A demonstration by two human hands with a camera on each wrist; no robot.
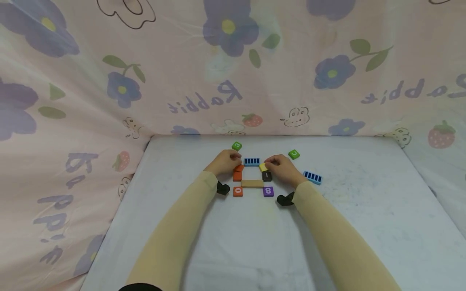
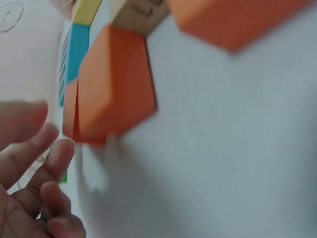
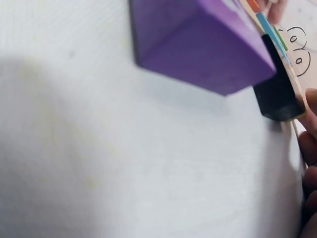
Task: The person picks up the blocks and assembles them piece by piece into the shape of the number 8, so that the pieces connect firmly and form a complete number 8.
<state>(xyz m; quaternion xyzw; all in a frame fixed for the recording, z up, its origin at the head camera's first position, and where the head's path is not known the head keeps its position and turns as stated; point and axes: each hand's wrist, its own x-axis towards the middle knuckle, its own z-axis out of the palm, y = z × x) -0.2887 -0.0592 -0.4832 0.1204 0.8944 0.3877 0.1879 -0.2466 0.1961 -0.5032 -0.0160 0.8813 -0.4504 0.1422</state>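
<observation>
My left hand is beside two orange blocks at the left of a small ring of blocks; the far one sits askew against the near one. In the left wrist view its loosely bent fingers are apart from the orange block. My right hand pinches a tilted yellow block beyond a black block. A blue striped block lies between the hands. Nearer are a wooden plank, an orange "0" block and a purple "8" block.
Green number blocks lie at the back, one beyond the left hand and another beyond the right. A second blue striped block lies right of the right wrist. A patterned cloth hangs behind the white table.
</observation>
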